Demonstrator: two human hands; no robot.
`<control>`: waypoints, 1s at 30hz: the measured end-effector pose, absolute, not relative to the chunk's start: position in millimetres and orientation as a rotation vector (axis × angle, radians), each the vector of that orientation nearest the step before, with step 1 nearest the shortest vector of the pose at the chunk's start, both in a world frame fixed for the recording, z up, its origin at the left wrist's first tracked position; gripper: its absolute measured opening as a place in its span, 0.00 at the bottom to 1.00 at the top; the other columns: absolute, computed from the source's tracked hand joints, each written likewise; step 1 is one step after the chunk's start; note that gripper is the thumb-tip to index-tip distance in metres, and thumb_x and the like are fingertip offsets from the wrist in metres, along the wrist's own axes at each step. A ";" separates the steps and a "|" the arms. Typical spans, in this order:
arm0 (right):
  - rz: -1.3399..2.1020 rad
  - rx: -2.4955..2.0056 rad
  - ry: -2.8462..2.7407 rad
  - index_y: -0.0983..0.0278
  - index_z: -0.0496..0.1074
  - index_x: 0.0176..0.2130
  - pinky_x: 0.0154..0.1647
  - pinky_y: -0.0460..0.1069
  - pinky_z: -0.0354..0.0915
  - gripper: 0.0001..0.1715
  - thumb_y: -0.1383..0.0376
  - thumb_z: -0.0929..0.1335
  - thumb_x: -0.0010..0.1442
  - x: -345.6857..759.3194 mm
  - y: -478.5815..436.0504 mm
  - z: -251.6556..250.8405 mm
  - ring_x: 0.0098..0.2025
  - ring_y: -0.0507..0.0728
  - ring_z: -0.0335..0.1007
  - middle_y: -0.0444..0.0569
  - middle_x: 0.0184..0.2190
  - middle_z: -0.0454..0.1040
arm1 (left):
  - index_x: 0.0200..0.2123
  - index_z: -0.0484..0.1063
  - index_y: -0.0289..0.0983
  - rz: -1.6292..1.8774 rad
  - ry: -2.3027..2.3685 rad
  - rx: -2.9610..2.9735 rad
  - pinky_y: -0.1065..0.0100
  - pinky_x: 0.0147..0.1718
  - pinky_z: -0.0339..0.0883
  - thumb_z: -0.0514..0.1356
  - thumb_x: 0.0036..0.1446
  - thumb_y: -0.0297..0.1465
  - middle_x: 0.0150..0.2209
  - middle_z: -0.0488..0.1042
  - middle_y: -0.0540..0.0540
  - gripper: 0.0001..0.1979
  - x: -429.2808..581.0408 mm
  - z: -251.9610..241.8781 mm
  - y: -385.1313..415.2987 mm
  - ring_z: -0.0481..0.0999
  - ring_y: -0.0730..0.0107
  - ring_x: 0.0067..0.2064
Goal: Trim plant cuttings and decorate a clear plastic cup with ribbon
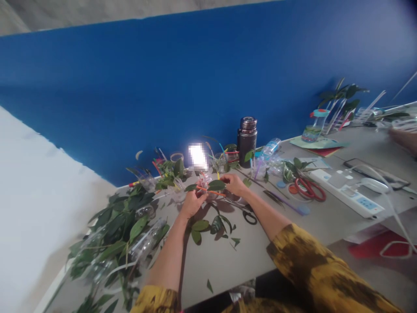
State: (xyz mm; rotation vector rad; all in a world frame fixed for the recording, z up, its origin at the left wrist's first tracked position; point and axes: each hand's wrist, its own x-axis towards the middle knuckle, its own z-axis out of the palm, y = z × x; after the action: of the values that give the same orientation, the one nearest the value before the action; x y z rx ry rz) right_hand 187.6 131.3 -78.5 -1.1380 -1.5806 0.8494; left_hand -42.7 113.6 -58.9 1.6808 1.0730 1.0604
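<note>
**Orange pipe cleaner and glossy leaves, pinched in two hands**

Casual desk craft here: the person's left hand [193, 204] and right hand [235, 184] are both narrow, pinching a thin orange pipe cleaner [208, 190] and a sprig of glossy green leaves [216, 185] in the air just above a grey tabletop [228, 265]. Black-handled scissors [249, 217] lie nearby. Tip: pinching close to the stem looks steadiest, since the thin orange piece seems less likely to slip and the leaves less likely to tear.

Leafy sprig [216, 185] crossing orange pipe cleaner [211, 191]
</note>
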 end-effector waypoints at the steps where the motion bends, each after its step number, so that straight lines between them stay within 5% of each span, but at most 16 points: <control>1: 0.857 -1.135 -1.579 0.65 0.77 0.29 0.34 0.47 0.63 0.06 0.65 0.70 0.48 186.5 130.8 -78.7 0.30 0.54 0.69 0.44 0.26 0.76 | 0.53 0.74 0.36 1.063 1.071 1.683 0.52 0.55 0.74 0.70 0.50 0.37 0.49 0.81 0.39 0.27 -42.8 -59.1 113.6 0.81 0.53 0.51; 10: 0.891 -1.146 -1.589 0.65 0.78 0.28 0.31 0.47 0.63 0.09 0.61 0.72 0.51 180.2 131.3 -82.6 0.29 0.55 0.70 0.44 0.24 0.76 | 0.53 0.74 0.38 1.013 1.054 1.696 0.55 0.51 0.74 0.72 0.48 0.40 0.46 0.82 0.41 0.29 -39.1 -65.2 115.5 0.82 0.58 0.44; 30: 0.661 -1.333 -1.775 0.64 0.82 0.37 0.37 0.46 0.61 0.12 0.74 0.70 0.53 176.0 116.0 -68.1 0.33 0.55 0.72 0.44 0.29 0.80 | 0.52 0.75 0.37 1.016 1.090 1.773 0.57 0.49 0.74 0.72 0.51 0.38 0.42 0.84 0.42 0.26 -42.4 -66.9 119.8 0.83 0.56 0.44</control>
State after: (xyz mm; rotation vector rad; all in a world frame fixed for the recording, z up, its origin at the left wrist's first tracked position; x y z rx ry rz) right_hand 176.0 116.0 -68.1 -1.3329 -1.7750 0.6609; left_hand -42.4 119.8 -66.9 1.7734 1.0899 1.0157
